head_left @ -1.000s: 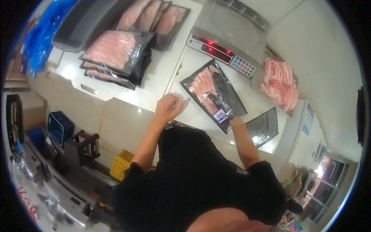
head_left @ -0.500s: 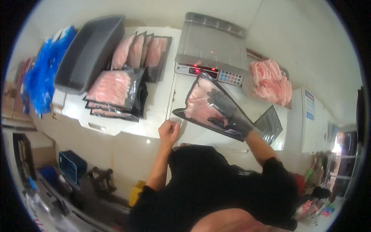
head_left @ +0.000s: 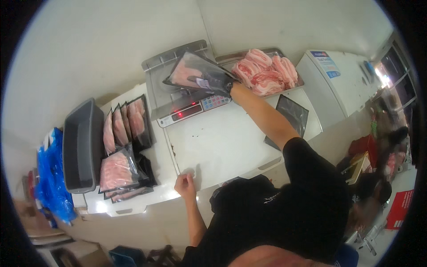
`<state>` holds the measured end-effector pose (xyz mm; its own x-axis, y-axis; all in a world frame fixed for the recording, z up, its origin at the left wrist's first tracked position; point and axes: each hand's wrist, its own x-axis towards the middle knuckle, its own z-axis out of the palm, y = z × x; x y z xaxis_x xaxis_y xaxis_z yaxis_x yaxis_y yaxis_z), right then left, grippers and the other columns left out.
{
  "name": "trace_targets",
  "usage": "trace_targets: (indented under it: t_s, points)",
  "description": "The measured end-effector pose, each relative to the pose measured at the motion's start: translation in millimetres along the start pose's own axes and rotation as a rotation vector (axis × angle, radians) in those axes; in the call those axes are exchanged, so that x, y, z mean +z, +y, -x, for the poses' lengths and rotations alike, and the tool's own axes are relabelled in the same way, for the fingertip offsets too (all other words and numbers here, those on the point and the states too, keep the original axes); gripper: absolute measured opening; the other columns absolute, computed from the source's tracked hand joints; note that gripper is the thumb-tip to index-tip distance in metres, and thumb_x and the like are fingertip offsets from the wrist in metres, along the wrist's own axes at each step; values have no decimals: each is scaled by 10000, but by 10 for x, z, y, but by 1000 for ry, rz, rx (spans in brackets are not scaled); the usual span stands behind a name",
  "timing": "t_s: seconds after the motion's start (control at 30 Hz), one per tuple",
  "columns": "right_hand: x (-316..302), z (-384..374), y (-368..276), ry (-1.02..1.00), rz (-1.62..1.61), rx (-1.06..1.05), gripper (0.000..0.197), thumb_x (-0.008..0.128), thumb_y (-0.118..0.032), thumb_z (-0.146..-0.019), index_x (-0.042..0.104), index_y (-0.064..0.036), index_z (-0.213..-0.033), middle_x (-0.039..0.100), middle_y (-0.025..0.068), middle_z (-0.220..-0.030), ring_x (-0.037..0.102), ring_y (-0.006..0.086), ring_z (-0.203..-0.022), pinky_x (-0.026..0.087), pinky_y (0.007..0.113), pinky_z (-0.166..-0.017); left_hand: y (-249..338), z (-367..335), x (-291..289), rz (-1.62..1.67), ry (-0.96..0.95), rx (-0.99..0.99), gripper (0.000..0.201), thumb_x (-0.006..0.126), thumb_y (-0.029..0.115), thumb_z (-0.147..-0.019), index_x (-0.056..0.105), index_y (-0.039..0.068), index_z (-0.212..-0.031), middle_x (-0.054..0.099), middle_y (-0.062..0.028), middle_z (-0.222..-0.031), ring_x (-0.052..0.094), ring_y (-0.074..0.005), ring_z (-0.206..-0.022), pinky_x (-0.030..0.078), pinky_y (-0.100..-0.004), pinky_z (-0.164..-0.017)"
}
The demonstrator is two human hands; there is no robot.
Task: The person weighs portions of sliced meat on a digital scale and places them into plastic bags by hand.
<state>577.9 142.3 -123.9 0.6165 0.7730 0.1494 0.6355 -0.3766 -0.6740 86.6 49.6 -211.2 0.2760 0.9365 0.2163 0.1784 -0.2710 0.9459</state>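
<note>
My right hand (head_left: 213, 83), in a black glove, is over the scale with a clear-fronted, black-backed bag of sliced meat (head_left: 186, 73). The bag's clear film seems to lie over the glove, so the hand looks to be inside its mouth; some fingers are hidden. Whether the bag touches the scale's pan, I cannot tell. The scale (head_left: 184, 112) has red lit digits and a keypad along its front. My bare left hand (head_left: 185, 184) is loosely closed at the front edge of the white worktop (head_left: 213, 147), with nothing visible in it.
Filled meat bags (head_left: 118, 171) are stacked on the left, with several more (head_left: 131, 118) leaning behind. Beside them stands a grey tub (head_left: 82, 149), and blue plastic (head_left: 53, 178) lies farther left. A metal tray holds raw meat strips (head_left: 267, 71). A flat black-backed bag (head_left: 291, 116) lies right.
My right hand has carried the bag of sliced meat from the worktop up and away to over the scale. My left hand stays closed by the front edge. The view has shifted.
</note>
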Motion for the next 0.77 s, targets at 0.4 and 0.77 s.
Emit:
trace_targets:
  t_s: [0.4,0.77]
  points:
    - [-1517,1303,795,231,-98,-630,262,726,8,-907,707,-38,-1165,754,124,-1152,739,244,-1027,582,364,-886,105,74,273,-64,167,-125,238,717,163,-990,678,-19,-841,656,-42,-736,567,-104,-683,462,-274,-626]
    - [-2027,-149,2618,312,762,168,756,858,-354,-732,609,-98,-1398,670,192,-1267,642,402,-1172,511,501,-1017,39,148,657,-352,311,12,195,728,115,-965,673,-14,-830,661,-54,-791,572,-134,-685,478,-293,-648]
